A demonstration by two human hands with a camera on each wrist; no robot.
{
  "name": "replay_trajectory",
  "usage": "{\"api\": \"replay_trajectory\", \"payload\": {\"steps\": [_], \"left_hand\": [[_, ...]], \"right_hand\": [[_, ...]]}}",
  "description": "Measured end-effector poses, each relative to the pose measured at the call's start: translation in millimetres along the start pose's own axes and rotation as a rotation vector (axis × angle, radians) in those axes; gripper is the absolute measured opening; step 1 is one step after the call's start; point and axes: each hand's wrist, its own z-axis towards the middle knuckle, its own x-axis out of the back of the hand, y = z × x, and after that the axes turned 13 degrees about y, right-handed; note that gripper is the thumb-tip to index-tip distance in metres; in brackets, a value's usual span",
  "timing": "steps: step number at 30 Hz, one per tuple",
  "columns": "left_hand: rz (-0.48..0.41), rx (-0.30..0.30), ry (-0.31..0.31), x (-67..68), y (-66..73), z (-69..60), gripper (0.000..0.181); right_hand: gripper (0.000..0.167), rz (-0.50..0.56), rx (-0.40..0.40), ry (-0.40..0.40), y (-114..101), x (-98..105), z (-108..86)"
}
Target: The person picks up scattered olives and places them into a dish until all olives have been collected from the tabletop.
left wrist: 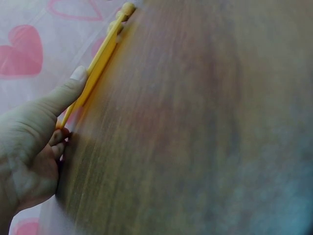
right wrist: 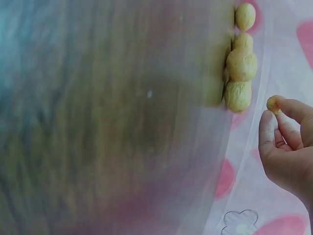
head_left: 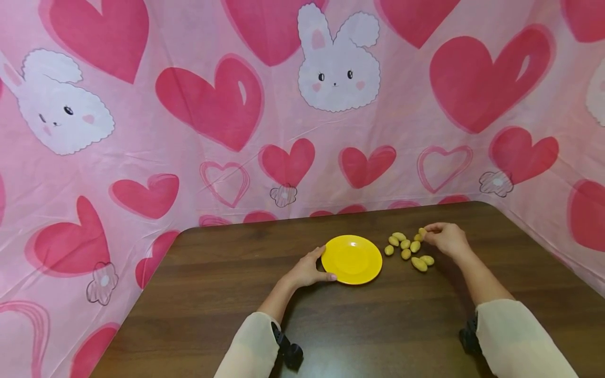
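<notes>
A shallow round yellow plate (head_left: 352, 260) lies near the middle of the wooden table. My left hand (head_left: 306, 270) grips its left rim, the thumb over the near edge and the fingers at the far side; the left wrist view shows the thumb (left wrist: 73, 85) against the plate (left wrist: 95, 68). Several small yellow-brown potatoes (head_left: 405, 244), oval and slightly wrinkled, are scattered right of the plate. At the right end of this group my right hand (head_left: 446, 239) pinches one small potato (right wrist: 274, 104) between thumb and fingertips, apart from the others in the right wrist view.
The brown wooden table (head_left: 212, 315) ends at its far edge against a pink cloth (head_left: 326, 126) printed with hearts and rabbits. Two potatoes (head_left: 419, 264) lie nearest the person. Black wrist devices (head_left: 289, 352) sit at the sleeve cuffs.
</notes>
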Motion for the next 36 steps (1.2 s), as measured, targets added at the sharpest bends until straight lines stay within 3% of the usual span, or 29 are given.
{"api": "replay_trajectory", "payload": {"steps": [10, 20, 31, 36], "left_hand": [[-0.001, -0.003, -0.001, 0.4, -0.2, 0.0, 0.091], [-0.015, 0.017, -0.005, 1.0, 1.9, -0.9, 0.090], [-0.018, -0.005, -0.001, 1.1, 1.6, -1.0, 0.090], [-0.014, -0.015, 0.007, -0.1, -0.2, -0.2, 0.091]], "right_hand": [[0.041, 0.125, -0.021, -0.083, -25.7, -10.5, -3.6], [0.036, 0.148, 0.013, -0.120, -53.3, -29.7, -9.0], [0.032, 0.194, 0.049, -0.152, -81.5, -54.9, -11.5], [0.028, 0.171, 0.102, -0.143, -88.1, -70.0, -12.1]]}}
